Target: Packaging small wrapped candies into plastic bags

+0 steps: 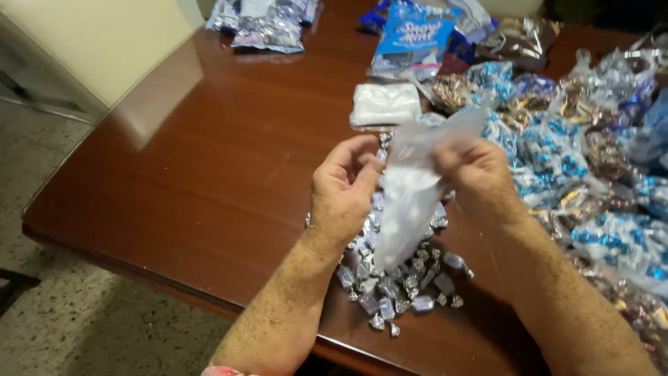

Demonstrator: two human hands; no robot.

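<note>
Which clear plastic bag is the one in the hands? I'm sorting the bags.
The clear bag raised over the silver wrapped candies, pinched by the left hand and right hand; the other bags lie on the table.

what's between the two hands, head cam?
In the head view, a clear plastic bag hangs between the left hand and right hand, gripped by both. Beneath it lies a pile of silver-wrapped candies on the table.

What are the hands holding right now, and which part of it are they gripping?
A small clear plastic bag. The right hand pinches its upper edge; the left hand touches its left side. It hangs above the silver-wrapped candies.
</note>
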